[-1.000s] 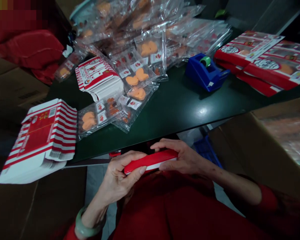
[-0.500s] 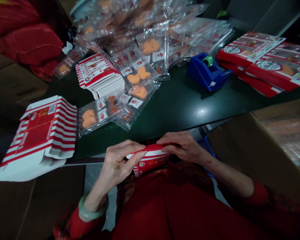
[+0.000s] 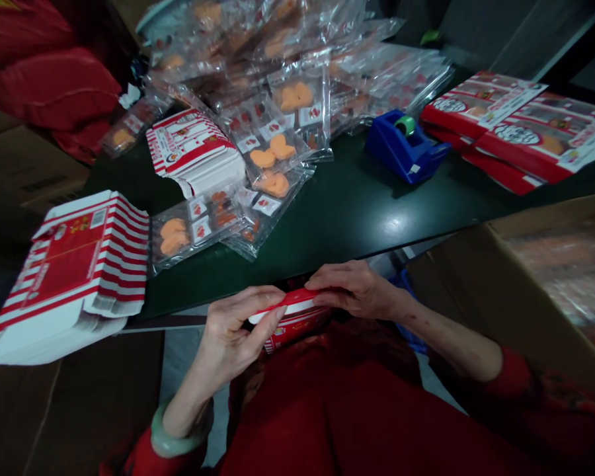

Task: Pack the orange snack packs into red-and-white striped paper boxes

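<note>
Between my two hands is a red-and-white cardboard box, held in front of my body just below the table's near edge. My left hand, with a pale green bangle at the wrist, pinches the left end of its top between thumb and fingers. At the other end, my right hand grips the top edge the same way. The box's lower part is in shadow against my red clothing. Nearest on the table are bagged orange toy pieces and a stack of flat striped cartons to the left.
A second stack of printed cards lies beside a large heap of clear bags. A blue tape dispenser stands right of centre on the dark green table. Filled red boxes lie far right, above an open cardboard carton.
The box has tilted in my hands, so its printed front now shows below the top edge. My right hand's fingers have closed down onto that edge.
</note>
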A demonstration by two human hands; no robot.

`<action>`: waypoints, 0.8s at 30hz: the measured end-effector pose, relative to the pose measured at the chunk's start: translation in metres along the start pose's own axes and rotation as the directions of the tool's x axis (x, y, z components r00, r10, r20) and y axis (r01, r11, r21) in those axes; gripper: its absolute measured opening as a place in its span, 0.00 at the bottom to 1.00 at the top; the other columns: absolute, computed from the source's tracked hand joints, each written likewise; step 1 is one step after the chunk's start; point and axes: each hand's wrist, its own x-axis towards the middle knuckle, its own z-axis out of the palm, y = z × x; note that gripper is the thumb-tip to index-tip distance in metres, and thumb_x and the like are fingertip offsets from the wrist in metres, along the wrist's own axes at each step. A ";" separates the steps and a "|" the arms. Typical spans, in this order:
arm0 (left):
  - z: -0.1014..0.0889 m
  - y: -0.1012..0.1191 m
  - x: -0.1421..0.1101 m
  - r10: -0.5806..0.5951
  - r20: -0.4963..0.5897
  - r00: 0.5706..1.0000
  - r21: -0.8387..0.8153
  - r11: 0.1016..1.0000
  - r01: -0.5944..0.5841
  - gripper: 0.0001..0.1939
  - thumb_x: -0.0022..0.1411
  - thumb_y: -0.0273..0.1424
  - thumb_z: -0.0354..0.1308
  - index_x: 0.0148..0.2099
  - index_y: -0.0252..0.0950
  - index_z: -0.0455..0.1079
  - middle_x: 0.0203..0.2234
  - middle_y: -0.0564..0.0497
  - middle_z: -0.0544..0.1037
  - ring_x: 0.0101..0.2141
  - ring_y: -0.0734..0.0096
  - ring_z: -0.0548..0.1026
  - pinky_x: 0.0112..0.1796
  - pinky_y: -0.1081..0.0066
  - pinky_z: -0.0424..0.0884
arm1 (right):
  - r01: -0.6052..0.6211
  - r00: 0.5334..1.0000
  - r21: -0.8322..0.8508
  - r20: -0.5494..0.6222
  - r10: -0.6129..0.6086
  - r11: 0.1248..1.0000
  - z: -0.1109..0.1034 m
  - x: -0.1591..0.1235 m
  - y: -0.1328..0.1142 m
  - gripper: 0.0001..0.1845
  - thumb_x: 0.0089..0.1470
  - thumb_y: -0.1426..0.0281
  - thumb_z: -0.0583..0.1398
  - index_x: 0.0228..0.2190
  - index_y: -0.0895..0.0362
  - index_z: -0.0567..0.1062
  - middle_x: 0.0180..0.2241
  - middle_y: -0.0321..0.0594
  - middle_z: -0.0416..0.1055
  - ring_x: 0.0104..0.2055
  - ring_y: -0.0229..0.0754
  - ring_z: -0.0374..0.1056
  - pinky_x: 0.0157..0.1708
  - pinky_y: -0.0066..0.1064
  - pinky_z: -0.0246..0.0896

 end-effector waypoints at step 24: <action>-0.041 -0.011 0.028 0.002 0.299 0.954 0.242 0.967 -0.078 0.12 0.65 0.30 0.52 0.44 0.34 0.75 0.33 0.48 0.81 0.31 0.71 0.80 0.31 0.78 0.74 | -0.330 0.888 0.276 -0.234 0.396 0.903 0.074 0.011 -0.015 0.34 0.58 0.70 0.55 0.62 0.57 0.50 0.57 0.51 0.62 0.55 0.46 0.64 0.55 0.41 0.61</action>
